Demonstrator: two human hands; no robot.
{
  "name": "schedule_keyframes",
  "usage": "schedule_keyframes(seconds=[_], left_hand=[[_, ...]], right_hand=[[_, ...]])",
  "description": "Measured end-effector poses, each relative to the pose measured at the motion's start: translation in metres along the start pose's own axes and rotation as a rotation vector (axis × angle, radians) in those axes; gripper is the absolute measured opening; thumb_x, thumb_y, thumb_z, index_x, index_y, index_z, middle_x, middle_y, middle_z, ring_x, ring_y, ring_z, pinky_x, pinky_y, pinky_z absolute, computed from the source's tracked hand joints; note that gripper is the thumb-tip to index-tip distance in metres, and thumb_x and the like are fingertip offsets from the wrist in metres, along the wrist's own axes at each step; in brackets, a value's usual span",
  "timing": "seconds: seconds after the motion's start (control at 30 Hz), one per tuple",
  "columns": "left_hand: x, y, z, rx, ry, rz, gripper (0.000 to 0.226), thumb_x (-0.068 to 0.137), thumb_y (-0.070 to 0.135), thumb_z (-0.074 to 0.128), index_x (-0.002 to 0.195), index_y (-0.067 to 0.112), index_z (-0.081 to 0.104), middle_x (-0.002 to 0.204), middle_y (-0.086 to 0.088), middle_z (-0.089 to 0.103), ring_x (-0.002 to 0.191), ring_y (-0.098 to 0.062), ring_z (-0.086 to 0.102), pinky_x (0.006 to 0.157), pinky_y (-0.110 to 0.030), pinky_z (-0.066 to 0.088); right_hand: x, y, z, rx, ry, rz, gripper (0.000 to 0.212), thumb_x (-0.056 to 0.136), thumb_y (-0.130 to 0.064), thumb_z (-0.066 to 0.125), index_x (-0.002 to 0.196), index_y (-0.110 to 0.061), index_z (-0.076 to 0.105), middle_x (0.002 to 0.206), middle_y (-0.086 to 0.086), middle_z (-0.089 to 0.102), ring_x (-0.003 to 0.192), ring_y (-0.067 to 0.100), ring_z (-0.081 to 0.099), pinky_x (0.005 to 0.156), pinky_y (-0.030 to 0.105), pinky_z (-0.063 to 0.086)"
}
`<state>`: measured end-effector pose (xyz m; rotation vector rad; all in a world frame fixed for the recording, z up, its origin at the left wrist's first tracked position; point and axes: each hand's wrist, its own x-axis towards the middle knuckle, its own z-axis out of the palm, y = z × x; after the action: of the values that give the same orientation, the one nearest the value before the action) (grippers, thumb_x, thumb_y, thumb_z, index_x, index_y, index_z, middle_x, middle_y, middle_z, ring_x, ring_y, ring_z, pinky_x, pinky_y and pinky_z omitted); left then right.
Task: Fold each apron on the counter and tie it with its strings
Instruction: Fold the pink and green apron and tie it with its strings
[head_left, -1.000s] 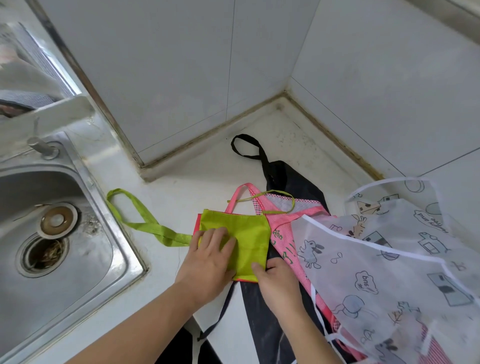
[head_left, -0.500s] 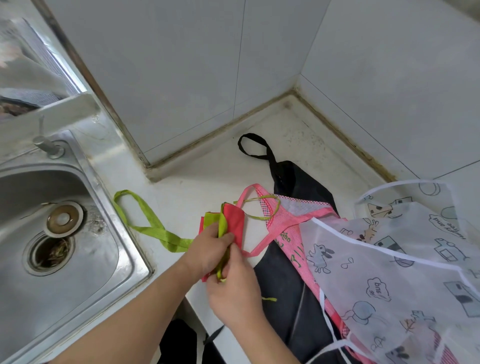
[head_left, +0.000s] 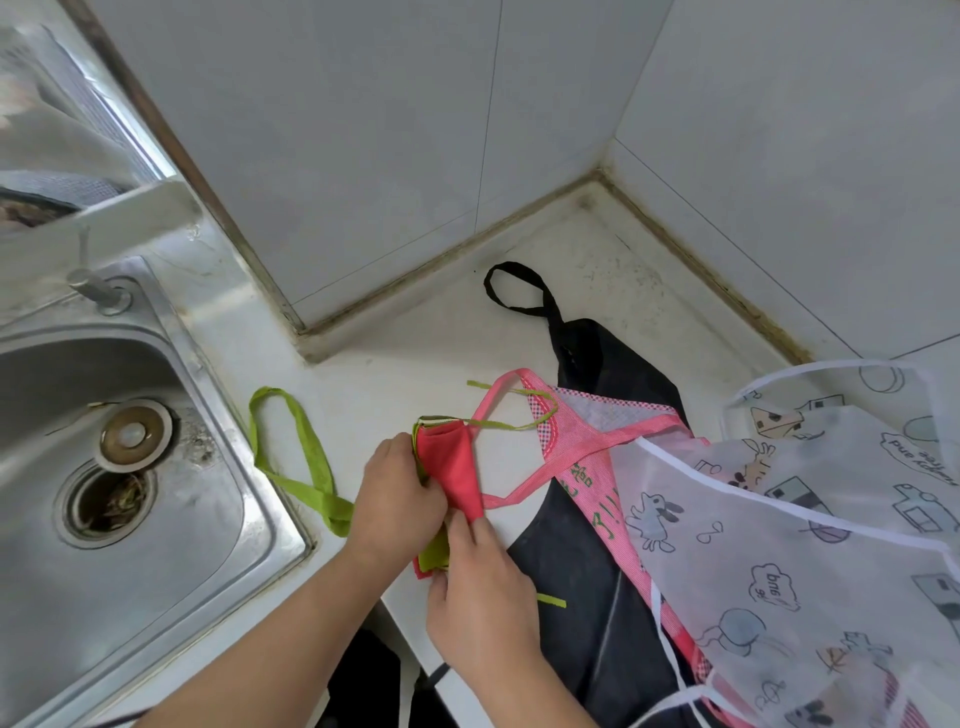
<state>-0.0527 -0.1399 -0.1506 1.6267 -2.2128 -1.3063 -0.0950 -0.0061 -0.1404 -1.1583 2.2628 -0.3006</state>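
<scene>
A small folded bundle of the red and lime-green apron (head_left: 451, 470) stands on edge near the counter's front. My left hand (head_left: 399, 491) grips its left side. My right hand (head_left: 480, 587) holds its lower end, fingers curled round the cloth. Its wide green neck loop (head_left: 301, 457) trails left toward the sink, and a thin green string (head_left: 511, 418) runs right over the pink apron. A pink checked apron (head_left: 587, 452), a black apron (head_left: 587, 561) and a translucent white cartoon-print apron (head_left: 800, 551) lie spread at the right.
A steel sink (head_left: 171, 499) with an open drain sits at the left, a faucet base (head_left: 96, 288) behind it. White tiled walls meet in a corner behind the white counter (head_left: 395, 358). The counter's front edge runs just below my hands.
The flat green square was picked up and folded over, so its red side now faces out. Both hands closed round the bundle and lifted it on edge.
</scene>
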Motion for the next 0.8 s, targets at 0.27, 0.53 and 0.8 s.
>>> schedule_keyframes(seconds=[0.27,0.53,0.8], left_hand=[[-0.002,0.003,-0.016,-0.089,-0.103,-0.026,0.014,0.083,0.008,0.061,0.079,0.02,0.055,0.096,0.002,0.057,0.088,-0.009,0.054,0.07,-0.028,0.038],[0.007,-0.016,-0.008,0.021,-0.126,0.182,0.036,0.08,-0.002,0.063,0.112,0.014,0.056,0.114,0.002,0.05,0.102,-0.013,0.054,0.081,-0.012,0.041],[0.002,-0.036,0.003,0.13,0.054,0.177,0.053,0.09,0.02,0.077,0.135,0.016,0.05,0.12,-0.003,0.053,0.106,-0.025,0.06,0.092,-0.045,0.053]], right_hand=[[-0.003,0.005,0.008,-0.094,0.046,-0.041,0.062,0.081,-0.022,0.069,0.136,-0.033,0.04,0.115,-0.008,0.054,0.097,0.017,0.067,0.066,0.034,0.054],[-0.012,0.018,0.016,-0.199,0.159,-0.118,0.049,0.06,-0.021,0.078,0.106,-0.028,0.061,0.086,-0.006,0.056,0.073,0.019,0.061,0.055,0.033,0.052],[-0.019,0.006,0.013,-0.185,0.112,-0.189,0.043,0.053,-0.024,0.085,0.083,-0.028,0.054,0.073,-0.012,0.055,0.061,0.011,0.06,0.044,0.026,0.038]])
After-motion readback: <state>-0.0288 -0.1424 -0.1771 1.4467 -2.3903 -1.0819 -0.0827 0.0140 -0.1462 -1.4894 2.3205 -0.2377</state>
